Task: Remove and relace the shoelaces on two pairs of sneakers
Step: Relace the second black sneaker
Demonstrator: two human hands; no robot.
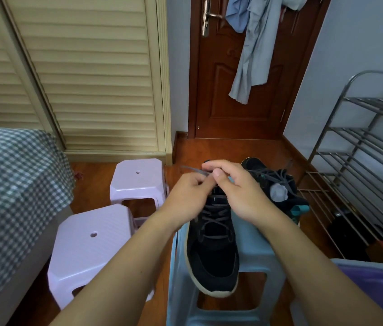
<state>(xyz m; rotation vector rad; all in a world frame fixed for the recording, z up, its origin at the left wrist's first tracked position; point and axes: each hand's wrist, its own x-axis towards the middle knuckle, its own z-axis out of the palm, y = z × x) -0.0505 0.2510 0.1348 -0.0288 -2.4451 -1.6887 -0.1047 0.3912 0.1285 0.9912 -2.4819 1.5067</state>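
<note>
Grey lace ends (pixel 191 170) are being pinched by both hands, left hand (pixel 187 196) and right hand (pixel 235 187), over a black sneaker (pixel 212 250) lying on a blue stool (pixel 254 245). Its crossings are looking complete, so knotting is probably remaining. Another sneaker (pixel 272 182) is waiting just beyond.

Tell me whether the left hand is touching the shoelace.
Touching. The head view shows the left hand pinching the grey shoelace above the black sneaker.

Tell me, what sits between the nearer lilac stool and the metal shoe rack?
In the head view, a blue stool carrying the black sneaker sits between the lilac stool and the shoe rack.
</note>
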